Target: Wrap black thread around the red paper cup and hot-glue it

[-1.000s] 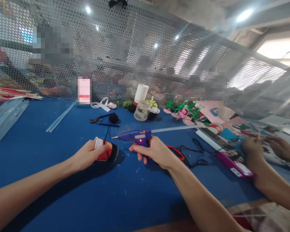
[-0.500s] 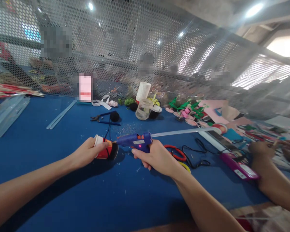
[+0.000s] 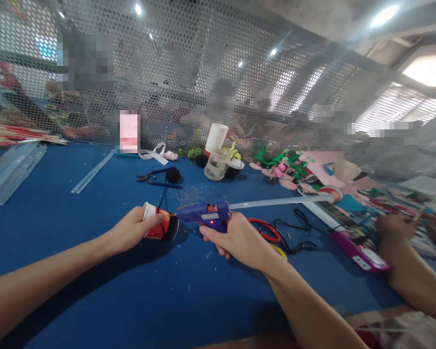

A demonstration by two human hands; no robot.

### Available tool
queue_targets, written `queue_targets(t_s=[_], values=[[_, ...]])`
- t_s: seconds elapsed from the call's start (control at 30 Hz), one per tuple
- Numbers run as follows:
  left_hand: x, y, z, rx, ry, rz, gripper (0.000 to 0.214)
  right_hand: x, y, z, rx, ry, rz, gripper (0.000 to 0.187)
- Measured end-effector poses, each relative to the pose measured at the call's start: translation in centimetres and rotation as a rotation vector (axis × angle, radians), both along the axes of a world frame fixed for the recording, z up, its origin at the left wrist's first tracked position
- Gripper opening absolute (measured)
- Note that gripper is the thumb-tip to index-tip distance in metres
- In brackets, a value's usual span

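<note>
My left hand (image 3: 132,231) is wrapped round a small red paper cup (image 3: 160,226) lying on its side on the blue table (image 3: 94,281), its white rim to the left and a black base to the right. My right hand (image 3: 236,237) grips a blue hot glue gun (image 3: 203,213) with a red light on. The gun's nozzle touches the cup near its black end. A long clear glue stick (image 3: 279,200) juts from the back of the gun toward the right.
A perforated metal screen (image 3: 203,72) walls off the far edge. Pliers (image 3: 150,177), a black pompom (image 3: 173,174), a clear jar (image 3: 217,165), a white cup stack (image 3: 215,138) and felt scraps (image 3: 294,167) lie beyond. Red and yellow rings (image 3: 265,230), a black cord and another person's hands (image 3: 396,228) are at right.
My right hand brought the glue gun left until its nozzle met the cup; over the last half second both hands stayed nearly still. The other person's hands shifted at the right.
</note>
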State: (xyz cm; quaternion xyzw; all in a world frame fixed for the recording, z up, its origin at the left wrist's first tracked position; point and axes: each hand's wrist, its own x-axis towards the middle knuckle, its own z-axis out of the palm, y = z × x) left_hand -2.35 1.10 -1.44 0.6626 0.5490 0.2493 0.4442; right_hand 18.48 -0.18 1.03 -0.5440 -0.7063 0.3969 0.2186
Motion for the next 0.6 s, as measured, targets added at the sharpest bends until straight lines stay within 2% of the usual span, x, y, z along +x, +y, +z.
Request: queue_targets(t_s=[0.4, 0.6], values=[[0.18, 0.05, 0.13, -0.034, -0.097, 0.067, 0.029, 0.25, -0.33, -0.24, 0.002, -0.01, 0.001, 0.025], [0.12, 0.13, 0.03, -0.042, -0.07, 0.078, 0.033, -0.23, -0.44, 0.02, 0.045, -0.054, -0.04, 0.021]])
